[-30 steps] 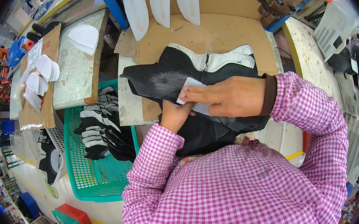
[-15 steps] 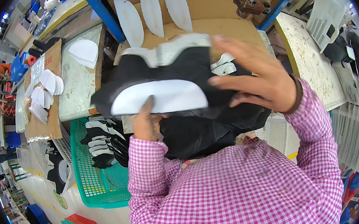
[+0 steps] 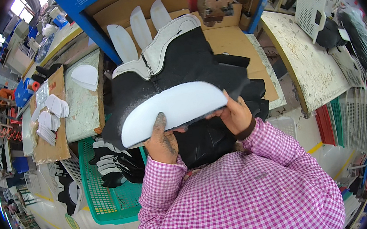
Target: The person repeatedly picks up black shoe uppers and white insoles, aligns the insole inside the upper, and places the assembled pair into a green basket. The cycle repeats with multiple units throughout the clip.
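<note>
A black shoe upper piece [image 3: 179,66] with a pale grey shaped edge is spread out before me. Along its near edge lies a white half-moon stiffener [image 3: 174,108]. My left hand [image 3: 163,142] grips that near edge, thumb on the white piece and fingers underneath. At the right end of the stiffener, my right hand [image 3: 235,115] pinches the same edge between thumb and fingers. More black material lies beneath and to the right, partly hidden under the upper piece.
Three white half-moon pieces [image 3: 140,28] stand at the back against cardboard, beside a metal press head [image 3: 216,1]. Stacked white pieces [image 3: 50,112] lie on the left bench. A green basket [image 3: 113,209] at lower left holds black and white pieces. A worn table [image 3: 304,58] stands right.
My right hand has come down from above the black piece to grip its near right edge. The upper piece has tilted, its right side now higher, while my left hand keeps hold.
</note>
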`<action>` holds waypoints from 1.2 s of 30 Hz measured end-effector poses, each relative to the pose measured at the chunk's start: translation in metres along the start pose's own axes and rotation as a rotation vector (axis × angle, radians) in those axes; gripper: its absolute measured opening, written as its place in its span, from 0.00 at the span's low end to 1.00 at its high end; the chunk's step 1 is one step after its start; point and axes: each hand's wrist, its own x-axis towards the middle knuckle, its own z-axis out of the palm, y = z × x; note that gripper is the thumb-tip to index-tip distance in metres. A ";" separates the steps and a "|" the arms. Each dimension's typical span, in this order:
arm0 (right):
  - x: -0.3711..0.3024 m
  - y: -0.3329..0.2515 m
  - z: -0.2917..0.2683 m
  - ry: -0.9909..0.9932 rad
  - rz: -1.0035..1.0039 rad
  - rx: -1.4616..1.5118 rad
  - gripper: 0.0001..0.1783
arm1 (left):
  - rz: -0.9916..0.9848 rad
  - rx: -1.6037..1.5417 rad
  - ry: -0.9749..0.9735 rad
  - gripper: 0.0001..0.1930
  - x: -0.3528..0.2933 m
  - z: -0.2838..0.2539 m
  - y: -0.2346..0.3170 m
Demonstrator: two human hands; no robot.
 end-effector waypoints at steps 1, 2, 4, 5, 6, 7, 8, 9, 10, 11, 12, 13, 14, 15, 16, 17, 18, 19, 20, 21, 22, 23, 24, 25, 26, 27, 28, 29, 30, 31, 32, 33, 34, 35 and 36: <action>0.005 -0.004 -0.002 -0.011 0.011 0.016 0.19 | 0.011 0.042 -0.045 0.12 -0.004 0.002 -0.002; 0.007 -0.008 -0.004 0.056 0.035 0.007 0.18 | -0.008 0.092 -0.115 0.12 -0.007 0.003 -0.004; 0.011 -0.012 -0.008 0.064 0.035 0.070 0.17 | 0.098 0.227 -0.166 0.13 -0.013 0.004 -0.008; 0.011 -0.013 -0.010 0.073 0.052 0.066 0.17 | 0.120 0.310 -0.197 0.13 -0.015 0.002 -0.009; 0.011 -0.014 -0.012 0.082 0.071 0.063 0.16 | 0.141 0.396 -0.228 0.14 -0.015 0.001 -0.011; 0.009 -0.014 -0.014 0.064 0.039 0.037 0.17 | 0.050 0.547 -0.087 0.14 -0.016 -0.002 -0.013; 0.007 -0.013 -0.015 0.044 0.008 0.012 0.18 | 0.095 0.577 -0.101 0.14 -0.014 -0.003 -0.017; 0.004 -0.012 -0.016 0.026 -0.054 -0.006 0.19 | 0.126 0.617 -0.056 0.14 -0.011 -0.004 -0.021; 0.002 -0.010 -0.015 0.031 -0.054 -0.017 0.19 | 0.100 0.656 -0.046 0.13 -0.007 -0.006 -0.025; -0.001 -0.006 -0.015 0.038 -0.085 -0.022 0.19 | 0.114 0.671 -0.032 0.13 -0.005 -0.008 -0.027; -0.004 -0.002 -0.014 -0.013 -0.112 -0.008 0.20 | 0.172 0.612 -0.015 0.13 -0.002 -0.011 -0.027; -0.006 0.001 -0.013 -0.081 -0.055 0.083 0.28 | 0.153 0.558 -0.030 0.12 0.000 -0.012 -0.027; -0.007 0.005 -0.012 -0.185 -0.053 0.153 0.31 | 0.116 0.520 0.020 0.12 0.001 -0.013 -0.027; -0.008 0.008 -0.011 -0.329 -0.038 0.220 0.34 | 0.195 0.393 -0.045 0.10 0.000 -0.012 -0.027; -0.008 0.012 -0.010 -0.482 -0.051 0.342 0.37 | 0.191 0.321 -0.049 0.10 -0.002 -0.011 -0.027; -0.008 0.016 -0.007 -0.502 -0.061 0.265 0.41 | 0.186 0.251 -0.057 0.10 -0.004 -0.008 -0.028; -0.008 0.021 -0.003 -0.501 -0.081 0.202 0.38 | 0.171 0.184 -0.072 0.10 -0.007 -0.004 -0.030; -0.007 0.023 0.001 -0.427 -0.023 0.180 0.34 | 0.144 0.163 -0.083 0.10 -0.010 0.000 -0.032; -0.005 0.027 0.006 -0.470 -0.056 0.183 0.31 | 0.140 0.182 -0.084 0.11 -0.013 0.004 -0.036; -0.006 0.028 0.010 -0.312 0.018 0.134 0.26 | 0.135 0.202 -0.085 0.11 -0.017 0.007 -0.040; -0.003 0.030 0.015 -0.184 0.029 0.165 0.21 | 0.131 0.223 -0.111 0.11 -0.019 0.009 -0.044; -0.002 0.029 0.017 -0.147 0.048 0.161 0.19 | 0.122 0.173 -0.128 0.11 -0.020 0.010 -0.046; -0.001 0.029 0.021 -0.117 0.057 0.181 0.17 | 0.102 0.247 -0.089 0.10 -0.020 0.009 -0.048; 0.000 0.029 0.024 -0.036 0.063 0.132 0.16 | 0.088 0.318 -0.099 0.10 -0.020 0.008 -0.050; -0.001 0.029 0.027 0.054 0.029 0.110 0.15 | 0.054 0.397 -0.106 0.10 -0.020 0.006 -0.051; -0.001 0.029 0.028 0.125 0.002 0.094 0.14 | 0.116 0.495 -0.159 0.10 -0.020 0.004 -0.052; -0.003 0.028 0.029 0.169 -0.085 0.027 0.14 | 0.105 0.450 -0.136 0.10 -0.021 0.002 -0.052; -0.005 0.028 0.029 0.192 -0.167 -0.038 0.14 | 0.095 0.402 -0.115 0.10 -0.023 -0.001 -0.053; -0.008 0.027 0.027 0.228 -0.238 -0.108 0.15 | 0.055 0.375 -0.081 0.10 -0.024 -0.003 -0.054; -0.011 0.026 0.025 0.253 -0.264 -0.157 0.14 | 0.046 0.175 -0.111 0.10 -0.025 -0.005 -0.055; -0.014 0.026 0.022 0.264 -0.288 -0.248 0.14 | 0.055 0.141 -0.093 0.11 -0.026 -0.008 -0.057; -0.018 0.026 0.019 0.291 -0.298 -0.342 0.14 | 0.050 0.111 -0.080 0.11 -0.027 -0.012 -0.058; -0.020 0.026 0.015 0.297 -0.340 -0.425 0.13 | 0.067 0.049 -0.106 0.11 -0.028 -0.016 -0.060; -0.023 0.029 0.013 0.331 -0.297 -0.514 0.14 | 0.049 0.216 -0.137 0.14 -0.027 -0.022 -0.059; -0.024 0.032 0.011 0.313 -0.310 -0.589 0.14 | 0.122 0.463 -0.162 0.15 -0.026 -0.027 -0.061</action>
